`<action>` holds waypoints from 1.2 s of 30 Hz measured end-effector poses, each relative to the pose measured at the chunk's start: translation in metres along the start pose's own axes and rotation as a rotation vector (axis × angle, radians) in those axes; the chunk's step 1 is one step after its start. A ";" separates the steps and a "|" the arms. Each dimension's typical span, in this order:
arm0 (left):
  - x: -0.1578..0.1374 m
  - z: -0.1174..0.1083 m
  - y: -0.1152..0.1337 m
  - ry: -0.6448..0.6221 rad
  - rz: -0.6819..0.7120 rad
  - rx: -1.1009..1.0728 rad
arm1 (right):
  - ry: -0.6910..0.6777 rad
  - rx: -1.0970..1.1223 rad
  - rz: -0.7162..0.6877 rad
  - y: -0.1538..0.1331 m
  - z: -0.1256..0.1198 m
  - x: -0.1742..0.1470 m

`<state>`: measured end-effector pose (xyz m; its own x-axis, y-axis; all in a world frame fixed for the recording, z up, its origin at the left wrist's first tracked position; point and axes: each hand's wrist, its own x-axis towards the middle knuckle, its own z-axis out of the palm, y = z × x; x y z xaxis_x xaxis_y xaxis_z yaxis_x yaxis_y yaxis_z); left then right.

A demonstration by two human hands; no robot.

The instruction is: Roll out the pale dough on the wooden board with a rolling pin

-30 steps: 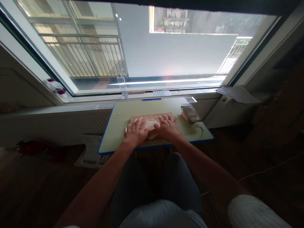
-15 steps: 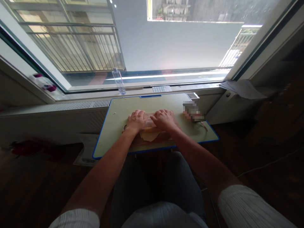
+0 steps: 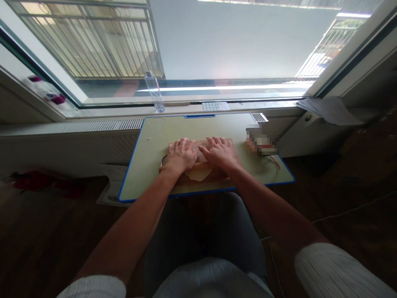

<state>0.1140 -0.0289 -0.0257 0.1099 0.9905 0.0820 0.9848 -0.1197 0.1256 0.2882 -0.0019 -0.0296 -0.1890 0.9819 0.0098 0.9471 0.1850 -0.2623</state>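
Observation:
My left hand (image 3: 181,155) lies palm down with its fingers stretched forward and slightly apart. Beside it, my right hand (image 3: 218,152) rests the same way, thumb toward the left hand. Beneath both is a wooden board (image 3: 217,175) with a metal loop handle (image 3: 163,160) at its left end. A tan bar, which looks like a rolling pin (image 3: 201,165), runs crosswise under my palms, mostly hidden. In front of it, a pale flat sheet that looks like dough (image 3: 199,174) shows on the board. What lies directly under my fingers is partly hidden.
The board sits on a light green table (image 3: 136,174) with a blue rim. A blurred-out item (image 3: 262,141) lies at its right. On the windowsill stand a clear bottle (image 3: 154,92) and a purple-capped bottle (image 3: 48,90). Papers (image 3: 328,109) lie at right.
The view has tipped downward, so the table and window appear higher. Both hands stay flat on the board, and more of the metal handle shows beside my left hand.

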 end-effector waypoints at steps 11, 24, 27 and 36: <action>-0.015 -0.002 0.005 -0.035 -0.025 -0.001 | -0.012 -0.060 0.027 -0.002 0.001 -0.019; -0.044 0.003 0.015 0.001 -0.059 -0.004 | 0.085 -0.077 0.031 -0.006 0.005 -0.056; -0.055 0.003 0.020 0.057 -0.059 0.012 | 0.163 -0.097 0.010 -0.007 0.007 -0.068; -0.084 0.005 0.028 0.150 -0.055 -0.010 | 0.276 -0.107 -0.024 -0.008 0.016 -0.097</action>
<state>0.1332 -0.1151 -0.0337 0.0343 0.9746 0.2215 0.9874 -0.0673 0.1434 0.2946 -0.0996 -0.0437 -0.1482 0.9484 0.2804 0.9680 0.1972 -0.1552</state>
